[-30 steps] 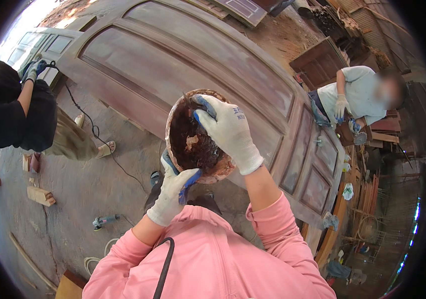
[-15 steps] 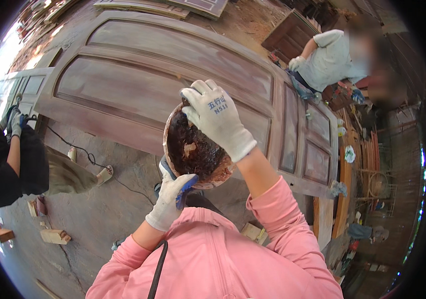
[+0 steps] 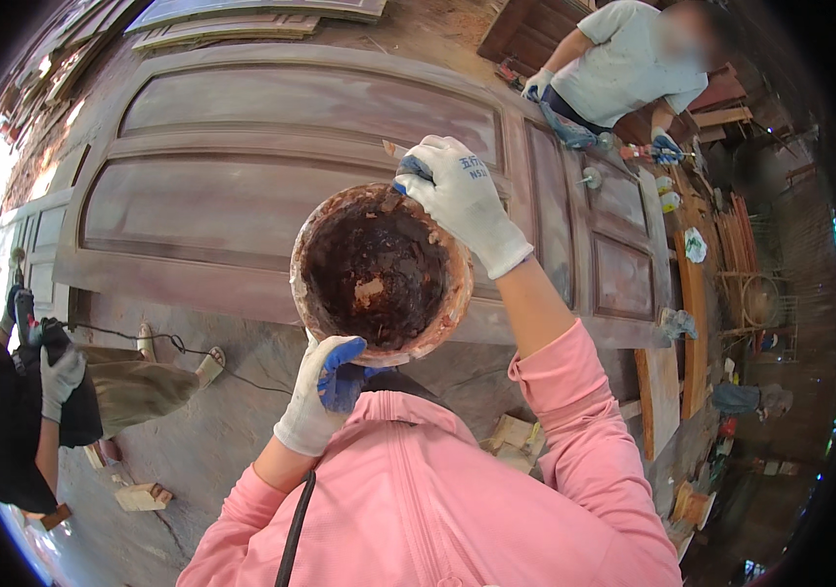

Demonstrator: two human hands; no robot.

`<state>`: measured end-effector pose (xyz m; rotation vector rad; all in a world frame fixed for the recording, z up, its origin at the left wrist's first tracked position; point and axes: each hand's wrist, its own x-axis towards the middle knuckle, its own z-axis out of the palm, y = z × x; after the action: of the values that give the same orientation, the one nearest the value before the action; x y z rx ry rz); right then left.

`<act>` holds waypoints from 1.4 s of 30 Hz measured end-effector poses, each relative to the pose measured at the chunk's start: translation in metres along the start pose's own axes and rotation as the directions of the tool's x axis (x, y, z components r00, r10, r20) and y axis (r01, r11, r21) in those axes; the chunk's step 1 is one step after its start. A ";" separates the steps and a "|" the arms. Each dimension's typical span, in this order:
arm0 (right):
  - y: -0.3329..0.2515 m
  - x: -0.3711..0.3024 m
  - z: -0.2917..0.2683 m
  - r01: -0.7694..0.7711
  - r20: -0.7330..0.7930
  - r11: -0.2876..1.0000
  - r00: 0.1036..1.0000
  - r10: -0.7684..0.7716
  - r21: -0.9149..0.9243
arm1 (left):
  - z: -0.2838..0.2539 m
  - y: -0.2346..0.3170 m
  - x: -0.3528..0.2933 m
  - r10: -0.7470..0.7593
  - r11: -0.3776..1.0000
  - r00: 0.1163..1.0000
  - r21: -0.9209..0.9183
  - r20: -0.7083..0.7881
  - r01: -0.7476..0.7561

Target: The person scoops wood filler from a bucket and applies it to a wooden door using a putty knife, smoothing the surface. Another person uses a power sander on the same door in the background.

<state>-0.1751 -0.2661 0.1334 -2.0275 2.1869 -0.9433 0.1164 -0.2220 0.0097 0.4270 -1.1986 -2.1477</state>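
In front of my chest is a round bucket, tilted so that I look into its mouth. Dark reddish-brown paste coats its inside, with a lighter lump at the bottom, and its rim is crusted. My left hand, in a white glove with blue palm, is closed on the bucket's near rim. My right hand, gloved alike, is closed at the far right rim. From its fingers sticks the brownish flat tip of a scraper; the rest is hidden. Beyond the bucket lies a large panelled wooden door.
At far right, a person in a light shirt stands by the door holding a tool. Another person in black works at left with a power tool; its black cord crosses the floor. Wood blocks and planks lie around.
The bucket has turned its mouth more towards me. My right hand has moved from over the paste to the right, at the rim. The person at right has shifted left in view.
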 end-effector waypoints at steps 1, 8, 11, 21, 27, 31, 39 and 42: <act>0.008 -0.002 -0.003 -0.021 0.018 1.000 1.000 0.021 -0.001 | 0.003 -0.001 0.003 -0.011 1.000 1.000 -0.001 0.017 0.011; 0.047 -0.016 -0.027 0.001 0.002 0.998 1.000 -0.001 -0.060 | 0.038 -0.005 0.020 0.101 0.898 0.980 0.408 0.171 -0.164; 0.042 -0.027 -0.055 -0.041 -0.155 0.994 0.986 0.056 0.099 | 0.045 0.001 0.040 0.210 0.662 0.939 0.668 0.272 -0.341; -0.016 -0.093 -0.058 -0.331 -0.221 0.941 0.925 0.309 -0.067 | 0.051 0.015 0.125 -0.020 0.980 0.997 0.197 0.081 0.003; -0.041 -0.068 -0.014 -0.468 -0.356 0.801 0.870 0.342 -0.373 | 0.036 0.044 0.161 -0.310 0.941 0.939 0.186 0.149 0.282; -0.068 -0.083 -0.013 -0.648 -0.574 0.751 0.666 0.478 -0.127 | -0.001 0.018 0.171 -0.361 0.881 0.898 0.408 0.251 0.240; -0.088 -0.283 0.084 -0.326 -0.372 0.203 -0.627 0.684 0.923 | -0.018 0.016 0.227 -0.662 0.718 0.559 0.207 0.500 0.664; -0.117 -0.421 0.155 0.221 -0.051 0.392 -0.816 0.576 0.893 | -0.012 0.031 0.245 -0.760 0.599 0.390 0.329 0.520 0.730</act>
<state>0.0593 0.0555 -0.1037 1.8105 1.4355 -2.8500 -0.0485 -0.4050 0.0349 0.3080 -1.6180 -3.2590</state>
